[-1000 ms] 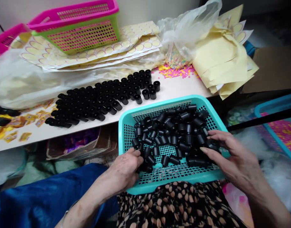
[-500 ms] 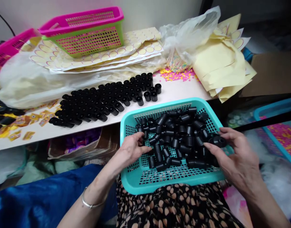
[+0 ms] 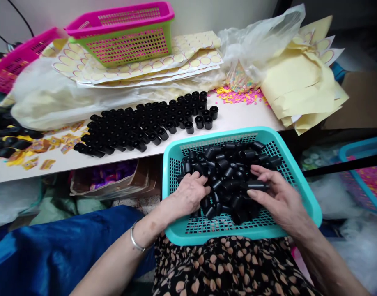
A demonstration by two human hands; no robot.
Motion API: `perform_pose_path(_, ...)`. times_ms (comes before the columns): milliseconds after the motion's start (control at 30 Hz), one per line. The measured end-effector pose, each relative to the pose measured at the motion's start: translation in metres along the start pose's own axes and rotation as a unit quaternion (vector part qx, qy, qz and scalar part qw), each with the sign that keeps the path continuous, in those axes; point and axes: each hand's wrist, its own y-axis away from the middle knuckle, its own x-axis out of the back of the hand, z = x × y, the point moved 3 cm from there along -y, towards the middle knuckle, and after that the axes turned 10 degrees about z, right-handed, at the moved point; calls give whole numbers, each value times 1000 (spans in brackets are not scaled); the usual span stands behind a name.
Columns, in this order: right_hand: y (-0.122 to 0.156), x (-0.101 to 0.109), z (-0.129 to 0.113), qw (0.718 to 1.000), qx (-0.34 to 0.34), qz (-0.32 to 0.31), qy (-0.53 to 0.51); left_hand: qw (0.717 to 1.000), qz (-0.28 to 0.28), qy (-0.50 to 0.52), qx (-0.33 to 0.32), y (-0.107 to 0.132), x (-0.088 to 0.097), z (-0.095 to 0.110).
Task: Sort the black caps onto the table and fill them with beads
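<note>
"What could go wrong here?"

"The black tube (image 3: 258, 186) in the right hand (image 3: 281, 199) could slip, apparently pinched only between thumb and fingers, over loose pieces (image 3: 227, 172) in the teal basket (image 3: 185, 239)."

"And the left hand (image 3: 189, 194)?"

"Palm down, fingers curled among the pieces; their grip is hidden."

The left hand (image 3: 188, 193) dips among black parts (image 3: 228, 170) in a teal basket (image 3: 191, 239); the right hand (image 3: 282, 201) holds one between thumb and fingers. On the desk (image 3: 247, 116), more stand massed together, label sheets (image 3: 202, 59) and a pink-and-green basket (image 3: 129, 46) behind them
</note>
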Motion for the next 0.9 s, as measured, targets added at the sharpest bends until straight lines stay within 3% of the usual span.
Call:
perform_pose_path(67,0,7,0,999,-13,29,-37,999,0,-41,5,-2,-5,2)
perform_pose_path(167,5,9,1,997,-35,-6,-73,998,-1,-55,19,-1,-7,2)
perform_pose_path(333,15,-7,-2,995,-23,-58,-76,999,-34,10,-10,3,4,4)
perform_pose_path(500,12,-14,-4,995,-19,-45,-81,996,-77,31,17,9,-1,0)
perform_pose_path(633,10,-10,-8,997,37,-46,-58,992,-14,112,53,11,4,-6)
perform_pose_path(700,11,-9,-15,994,91,-57,-17,972,52,217,80,11,15,-7)
perform_pose_path(800,15,-13,-31,979,166,-107,49,901,124,401,112,12,30,-2)
perform_pose_path(900,20,-21,-47,963,209,-151,76,841,164,500,124,12,35,7)
